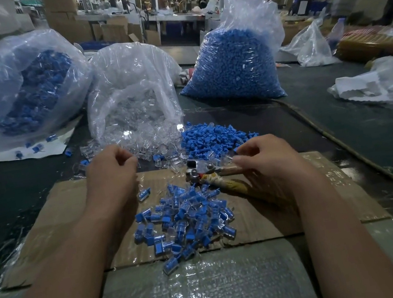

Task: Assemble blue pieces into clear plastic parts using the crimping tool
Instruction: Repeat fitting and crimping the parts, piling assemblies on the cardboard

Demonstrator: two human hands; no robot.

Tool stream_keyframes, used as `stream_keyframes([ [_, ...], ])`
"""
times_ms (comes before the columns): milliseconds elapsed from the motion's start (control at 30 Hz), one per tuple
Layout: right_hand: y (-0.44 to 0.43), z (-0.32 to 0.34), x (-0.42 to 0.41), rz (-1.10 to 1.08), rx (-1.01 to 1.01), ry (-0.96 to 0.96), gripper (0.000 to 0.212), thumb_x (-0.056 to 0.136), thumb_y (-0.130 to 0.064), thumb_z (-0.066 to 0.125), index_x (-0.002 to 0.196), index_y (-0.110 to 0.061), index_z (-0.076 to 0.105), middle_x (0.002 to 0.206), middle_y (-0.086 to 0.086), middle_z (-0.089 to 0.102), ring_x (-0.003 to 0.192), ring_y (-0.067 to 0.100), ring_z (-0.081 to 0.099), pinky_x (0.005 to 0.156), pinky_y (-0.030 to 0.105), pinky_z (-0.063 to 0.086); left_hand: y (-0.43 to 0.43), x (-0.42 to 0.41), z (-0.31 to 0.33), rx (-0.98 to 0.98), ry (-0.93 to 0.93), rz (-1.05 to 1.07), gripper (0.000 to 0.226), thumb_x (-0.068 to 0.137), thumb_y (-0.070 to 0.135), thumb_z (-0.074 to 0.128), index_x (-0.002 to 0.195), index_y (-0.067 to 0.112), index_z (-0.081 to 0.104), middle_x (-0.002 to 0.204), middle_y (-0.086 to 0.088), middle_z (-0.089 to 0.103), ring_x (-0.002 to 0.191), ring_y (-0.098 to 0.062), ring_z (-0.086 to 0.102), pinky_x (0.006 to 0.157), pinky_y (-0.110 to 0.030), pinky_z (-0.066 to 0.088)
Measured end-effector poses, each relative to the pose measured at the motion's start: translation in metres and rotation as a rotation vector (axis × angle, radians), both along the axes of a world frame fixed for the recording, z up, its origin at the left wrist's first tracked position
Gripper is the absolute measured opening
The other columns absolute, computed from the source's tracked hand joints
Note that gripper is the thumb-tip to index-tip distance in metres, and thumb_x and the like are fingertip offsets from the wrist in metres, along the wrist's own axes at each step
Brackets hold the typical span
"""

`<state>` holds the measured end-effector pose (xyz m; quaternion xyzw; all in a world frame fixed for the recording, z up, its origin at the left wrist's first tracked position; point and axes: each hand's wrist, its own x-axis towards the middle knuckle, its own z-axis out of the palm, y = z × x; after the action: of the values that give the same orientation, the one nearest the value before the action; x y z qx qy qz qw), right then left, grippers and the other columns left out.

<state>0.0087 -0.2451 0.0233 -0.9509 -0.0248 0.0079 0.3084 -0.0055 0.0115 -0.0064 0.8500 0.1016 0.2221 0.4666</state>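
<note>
A pile of loose blue pieces lies beyond the cardboard sheet. Clear plastic parts spill from an open bag just left of them. My right hand grips the wrapped handles of the crimping tool, whose metal jaws point left over the cardboard. My left hand hovers at the edge of the clear parts with fingers curled; what it holds, if anything, is hidden. A heap of assembled blue-and-clear pieces sits on the cardboard between my forearms.
A tall bag of blue pieces stands at the back right. A bag of assembled pieces lies at the back left on white paper. Crumpled plastic bags lie to the right. Bubble wrap covers the near edge.
</note>
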Motion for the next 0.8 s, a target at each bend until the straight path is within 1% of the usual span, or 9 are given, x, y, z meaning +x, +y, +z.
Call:
stream_keyframes([
  [100, -0.005, 0.0, 0.005, -0.143, 0.031, -0.082, 0.008, 0.085, -0.033, 0.062, 0.088, -0.027, 0.066, 0.08, -0.013, 0.058, 0.072, -0.002, 0.049, 0.061, 0.024, 0.037, -0.001, -0.003, 0.004, -0.184, 0.016, -0.098, 0.015, 0.081, 0.004, 0.065, 0.072, 0.015, 0.06, 0.075, -0.007, 0.062, 0.065, -0.018, 0.061, 0.053, -0.028, 0.052],
  [200, -0.009, -0.002, 0.011, -0.243, 0.06, -0.129, 0.007, 0.086, -0.032, 0.062, 0.079, -0.029, 0.062, 0.078, -0.012, 0.058, 0.072, 0.003, 0.051, 0.067, 0.026, 0.038, -0.001, -0.004, 0.006, -0.233, 0.071, -0.148, 0.017, 0.076, -0.001, 0.069, 0.07, 0.014, 0.061, 0.079, -0.008, 0.065, 0.064, -0.017, 0.062, 0.053, -0.028, 0.053],
  [267, -0.008, -0.004, 0.015, -0.273, 0.057, -0.149, 0.006, 0.087, -0.031, 0.061, 0.082, -0.028, 0.063, 0.079, -0.011, 0.058, 0.075, 0.006, 0.052, 0.068, 0.027, 0.039, -0.002, -0.004, 0.006, -0.276, 0.085, -0.15, 0.018, 0.074, -0.002, 0.069, 0.071, 0.014, 0.061, 0.081, -0.009, 0.065, 0.066, -0.018, 0.062, 0.056, -0.031, 0.055],
  [400, -0.003, -0.011, 0.023, -0.275, 0.008, -0.174, 0.013, 0.088, -0.027, 0.058, 0.096, -0.023, 0.067, 0.095, -0.004, 0.065, 0.081, 0.01, 0.055, 0.071, 0.029, 0.043, -0.002, -0.005, 0.007, -0.37, 0.073, -0.175, 0.026, 0.075, -0.003, 0.068, 0.08, 0.021, 0.062, 0.084, -0.003, 0.067, 0.072, -0.014, 0.067, 0.053, -0.026, 0.054],
  [467, 0.0, -0.014, 0.028, -0.237, -0.038, -0.152, 0.024, 0.089, -0.027, 0.056, 0.112, -0.021, 0.064, 0.111, 0.0, 0.064, 0.098, 0.017, 0.056, 0.084, 0.035, 0.047, -0.004, -0.007, 0.009, -0.432, 0.068, -0.2, 0.033, 0.076, -0.008, 0.065, 0.083, 0.024, 0.062, 0.084, -0.001, 0.069, 0.074, -0.009, 0.068, 0.049, -0.019, 0.052],
  [567, 0.004, -0.02, 0.033, -0.146, -0.155, -0.077, 0.039, 0.092, -0.03, 0.051, 0.13, -0.023, 0.052, 0.127, 0.004, 0.055, 0.117, 0.024, 0.046, 0.097, 0.041, 0.041, -0.007, -0.009, 0.011, -0.461, 0.07, -0.198, 0.033, 0.077, -0.01, 0.061, 0.08, 0.022, 0.064, 0.088, -0.002, 0.068, 0.079, -0.013, 0.066, 0.049, -0.018, 0.053],
  [667, 0.005, -0.024, 0.035, -0.096, -0.264, 0.003, 0.037, 0.093, -0.034, 0.049, 0.128, -0.024, 0.053, 0.13, 0.008, 0.049, 0.12, 0.029, 0.04, 0.098, 0.043, 0.039, -0.008, -0.009, 0.012, -0.478, 0.083, -0.197, 0.028, 0.08, -0.01, 0.059, 0.079, 0.018, 0.064, 0.091, -0.005, 0.068, 0.081, -0.016, 0.066, 0.052, -0.022, 0.055],
  [733, 0.005, -0.024, 0.035, -0.084, -0.25, -0.01, 0.029, 0.092, -0.031, 0.051, 0.118, -0.024, 0.061, 0.125, 0.006, 0.054, 0.115, 0.026, 0.045, 0.095, 0.042, 0.042, -0.008, -0.01, 0.014, -0.442, 0.079, -0.216, 0.026, 0.08, -0.008, 0.06, 0.078, 0.017, 0.064, 0.087, -0.006, 0.068, 0.075, -0.014, 0.065, 0.045, -0.017, 0.05],
  [800, 0.005, -0.022, 0.033, -0.091, -0.213, -0.042, 0.022, 0.09, -0.024, 0.054, 0.109, -0.024, 0.067, 0.117, 0.002, 0.061, 0.108, 0.022, 0.052, 0.092, 0.04, 0.044, -0.009, -0.012, 0.015, -0.388, 0.061, -0.219, 0.023, 0.078, -0.005, 0.064, 0.074, 0.017, 0.065, 0.08, -0.002, 0.068, 0.067, -0.009, 0.063, 0.048, -0.018, 0.049],
])
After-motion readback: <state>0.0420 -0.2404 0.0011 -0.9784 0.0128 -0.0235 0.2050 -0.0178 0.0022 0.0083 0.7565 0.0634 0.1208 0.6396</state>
